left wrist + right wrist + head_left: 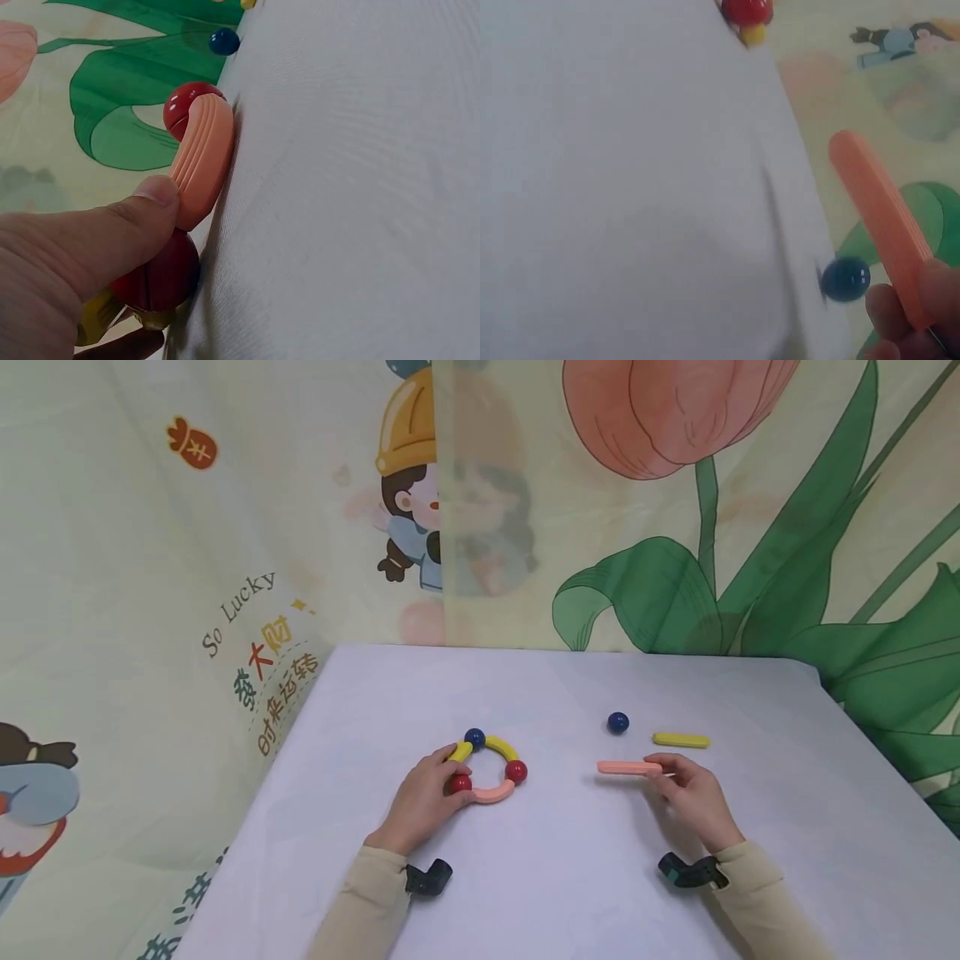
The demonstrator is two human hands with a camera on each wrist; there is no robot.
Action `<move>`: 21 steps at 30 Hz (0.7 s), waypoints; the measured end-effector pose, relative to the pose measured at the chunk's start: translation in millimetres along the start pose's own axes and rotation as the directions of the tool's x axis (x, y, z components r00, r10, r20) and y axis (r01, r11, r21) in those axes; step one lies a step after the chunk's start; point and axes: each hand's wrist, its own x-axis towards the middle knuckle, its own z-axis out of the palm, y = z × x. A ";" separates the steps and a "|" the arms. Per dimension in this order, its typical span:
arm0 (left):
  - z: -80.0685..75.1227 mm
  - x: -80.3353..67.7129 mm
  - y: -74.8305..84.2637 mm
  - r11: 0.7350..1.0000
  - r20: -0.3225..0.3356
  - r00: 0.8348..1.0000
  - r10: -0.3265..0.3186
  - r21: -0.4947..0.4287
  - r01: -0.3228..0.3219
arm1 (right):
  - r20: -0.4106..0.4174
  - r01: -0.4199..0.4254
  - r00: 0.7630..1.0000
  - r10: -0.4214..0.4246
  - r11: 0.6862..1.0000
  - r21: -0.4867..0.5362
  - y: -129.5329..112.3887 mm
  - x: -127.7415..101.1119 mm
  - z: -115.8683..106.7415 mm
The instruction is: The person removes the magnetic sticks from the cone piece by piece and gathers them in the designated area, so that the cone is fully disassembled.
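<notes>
My left hand (pixel 427 797) grips the left side of a ring that lies on the table, built from curved rods and balls. The ring has a blue ball (pixel 474 739) at the top, a yellow curved rod (pixel 502 747), red balls (pixel 516 771) at both sides and a pink curved rod (pixel 492 794) along the bottom. In the left wrist view the thumb presses near the end of the pink curved rod (pixel 204 161), beside a red ball (pixel 161 274). My right hand (pixel 693 797) pinches one end of a straight pink rod (pixel 626 767), held level and pointing left.
Behind the right hand lie a loose blue ball (pixel 618 722) and a straight yellow rod (pixel 681 740). The white-covered table (pixel 540 877) ends at a printed curtain (pixel 510 510). Dark wrist cameras sit on both sleeves.
</notes>
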 end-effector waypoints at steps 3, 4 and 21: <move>-0.2 0.0 -0.4 1.000 0.002 1.000 -0.003 -0.001 0.003 | -0.030 -0.034 0.999 0.033 0.999 -0.036 16.0 3.5 -16.3; 0.0 0.0 -0.5 1.000 0.003 1.000 -0.005 -0.002 0.005 | -0.043 -0.034 0.999 0.032 0.998 -0.054 21.7 4.5 -21.1; 0.8 0.0 -0.3 1.000 0.011 1.000 -0.020 -0.017 0.020 | -0.069 0.066 0.993 -0.095 0.940 -0.336 71.2 34.8 -61.0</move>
